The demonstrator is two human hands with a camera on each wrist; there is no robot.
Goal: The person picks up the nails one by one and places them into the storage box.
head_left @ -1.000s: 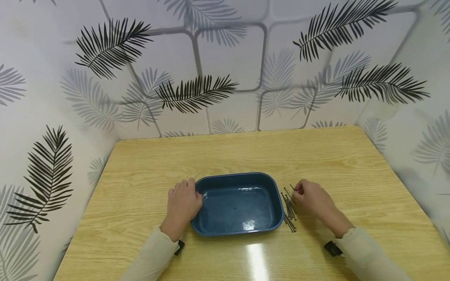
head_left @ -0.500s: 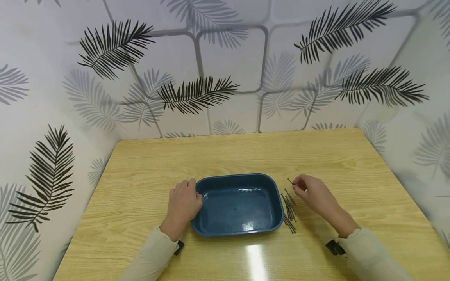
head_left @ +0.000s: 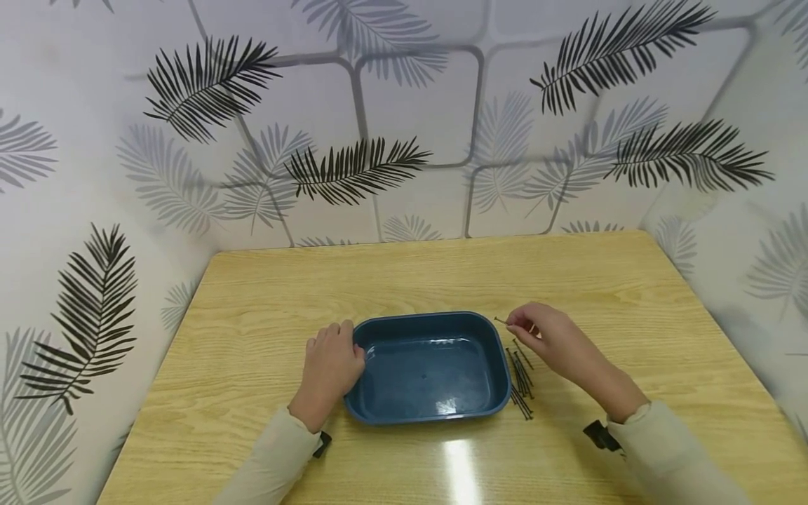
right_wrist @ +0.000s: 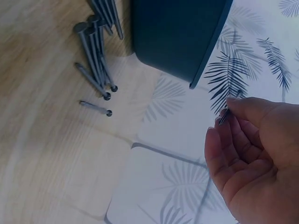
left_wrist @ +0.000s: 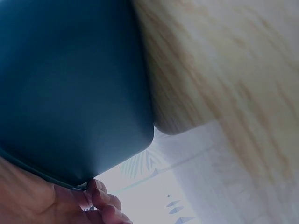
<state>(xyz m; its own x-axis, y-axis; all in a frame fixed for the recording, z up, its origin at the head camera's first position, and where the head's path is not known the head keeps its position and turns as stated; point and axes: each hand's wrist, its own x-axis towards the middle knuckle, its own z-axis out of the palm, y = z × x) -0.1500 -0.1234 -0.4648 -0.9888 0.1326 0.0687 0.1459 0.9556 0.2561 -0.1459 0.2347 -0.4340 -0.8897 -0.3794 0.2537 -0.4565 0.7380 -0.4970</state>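
A dark blue rectangular tub (head_left: 423,375) with rounded corners stands on the wooden table, its inside bare. My left hand (head_left: 331,365) grips its left rim, fingers over the edge; the left wrist view has the tub's outer wall (left_wrist: 74,93) close up. Just past the tub's far right corner, my right hand (head_left: 546,337) pinches a nail (head_left: 500,320) between thumb and fingertips, its head pointing left toward the rim. Several more dark nails (head_left: 521,379) lie in a loose pile against the tub's right side. In the right wrist view those nails (right_wrist: 96,51) rest beside the tub wall.
The light wood table (head_left: 303,280) reaches back to a wall (head_left: 410,105) with a leaf pattern. A bright light reflection shows on the tabletop in front of the tub. Each wrist carries a small dark device (head_left: 602,436) at the sleeve.
My right hand has lifted a nail from the pile and moved it up and left toward the tub's far right corner. The left hand and the tub have stayed in place.
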